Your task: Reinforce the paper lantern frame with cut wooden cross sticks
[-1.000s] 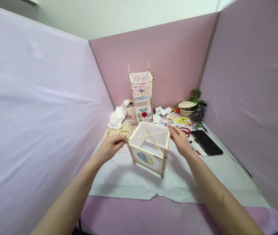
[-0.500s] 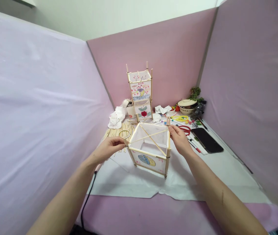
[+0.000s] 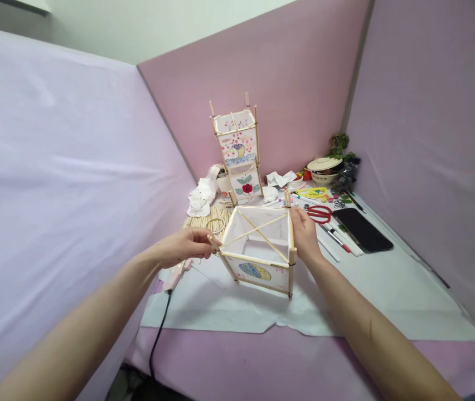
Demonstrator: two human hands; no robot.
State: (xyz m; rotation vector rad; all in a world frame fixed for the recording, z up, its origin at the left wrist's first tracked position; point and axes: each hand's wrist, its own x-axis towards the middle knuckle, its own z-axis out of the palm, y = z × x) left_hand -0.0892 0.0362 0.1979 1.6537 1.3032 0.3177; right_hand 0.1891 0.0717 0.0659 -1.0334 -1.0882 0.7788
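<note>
A square lantern frame (image 3: 258,274) of thin wooden sticks and white panels stands in front of me, with two sticks crossed over its open top. A blue and yellow round picture decorates its near panel. My left hand (image 3: 189,245) pinches the corner post at its left. On the far right side my right hand (image 3: 304,231) grips the frame near another post, its fingertips partly hidden behind the panel. Farther back rises a taller two-tier stick lantern (image 3: 241,149), painted with a moon, blossoms and a red rose.
Loose sticks (image 3: 198,221) lie at the left with a tape ring (image 3: 216,225) and a corded pink tool (image 3: 174,278). To the right are red-handled scissors (image 3: 319,214), several pens (image 3: 338,239) and a black phone (image 3: 363,229). A lidded bowl (image 3: 324,171) sits at the back.
My right hand has slid lower along the lantern's right side. The lantern has turned slightly, and the whole view has shifted a little.
</note>
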